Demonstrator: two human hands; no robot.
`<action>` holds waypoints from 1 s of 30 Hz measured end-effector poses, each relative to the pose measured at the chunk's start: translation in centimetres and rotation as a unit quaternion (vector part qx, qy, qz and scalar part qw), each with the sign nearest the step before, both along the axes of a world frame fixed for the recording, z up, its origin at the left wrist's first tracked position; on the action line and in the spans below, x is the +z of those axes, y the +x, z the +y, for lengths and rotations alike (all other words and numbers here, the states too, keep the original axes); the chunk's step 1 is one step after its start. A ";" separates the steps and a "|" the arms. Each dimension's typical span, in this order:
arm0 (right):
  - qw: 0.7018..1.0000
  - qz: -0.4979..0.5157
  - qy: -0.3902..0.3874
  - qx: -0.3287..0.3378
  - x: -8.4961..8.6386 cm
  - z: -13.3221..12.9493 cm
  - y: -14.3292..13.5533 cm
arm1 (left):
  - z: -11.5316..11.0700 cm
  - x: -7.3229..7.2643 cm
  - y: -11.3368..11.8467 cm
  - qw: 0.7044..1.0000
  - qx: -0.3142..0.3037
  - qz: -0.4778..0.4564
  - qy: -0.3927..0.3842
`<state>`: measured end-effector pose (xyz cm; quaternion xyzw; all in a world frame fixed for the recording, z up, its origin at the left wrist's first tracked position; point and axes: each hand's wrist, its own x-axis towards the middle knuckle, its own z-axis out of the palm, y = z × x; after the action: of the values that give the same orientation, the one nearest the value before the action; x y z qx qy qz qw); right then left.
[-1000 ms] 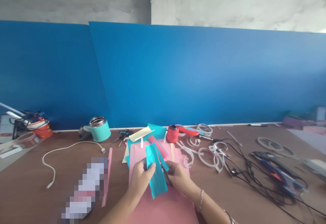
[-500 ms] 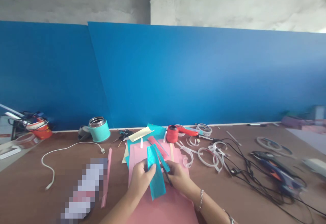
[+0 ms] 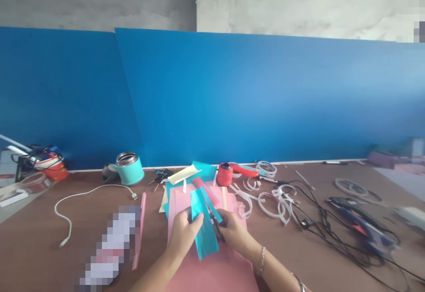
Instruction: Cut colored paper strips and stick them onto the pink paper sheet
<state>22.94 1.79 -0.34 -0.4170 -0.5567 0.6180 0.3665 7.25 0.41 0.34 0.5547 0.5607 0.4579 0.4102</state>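
Note:
My left hand (image 3: 183, 230) pinches a folded-looking sheet of teal paper (image 3: 205, 234) between thumb and fingers, upright over the pink sheets. A narrow teal strip (image 3: 211, 204) angles off from its right side, reaching down to my right hand (image 3: 232, 230). Closed around dark scissors (image 3: 218, 229), my right hand is just to the right of the paper; the fingers hide most of the scissors. Below both hands lies a stack of pink sheets (image 3: 212, 274). Several thin pink strips (image 3: 206, 188) rest on it behind the paper.
Behind the stack are a cream paper piece (image 3: 183, 175) and a red hot-air tool (image 3: 225, 175). White plastic loops (image 3: 270, 204), black cables (image 3: 327, 230) and a glue gun (image 3: 365, 234) lie right. A turquoise mug (image 3: 130, 170) and white USB cable (image 3: 71, 196) are left.
The lower end of the teal paper has swung slightly right, toward the scissors. Both hands keep nearly the same place and grip.

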 end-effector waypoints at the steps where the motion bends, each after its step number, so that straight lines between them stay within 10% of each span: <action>1: 1.000 -0.002 0.000 0.000 0.0 0.0 0.0 | 0.0 -0.1 0.0 1.000 0.000 -0.001 -0.001; 24: 0.967 -0.252 -0.005 0.023 0.5 0.5 2.3 | 3.4 -2.8 -4.5 0.971 0.180 0.144 0.069; 30: 0.965 -0.260 0.033 -0.020 -0.2 1.2 3.4 | 2.3 -1.2 -3.6 0.938 0.034 0.267 0.220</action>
<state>26.35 3.00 -0.50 -0.5619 -0.6443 0.4621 0.2357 3.62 2.67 -0.90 0.7135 0.5533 0.4187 0.0977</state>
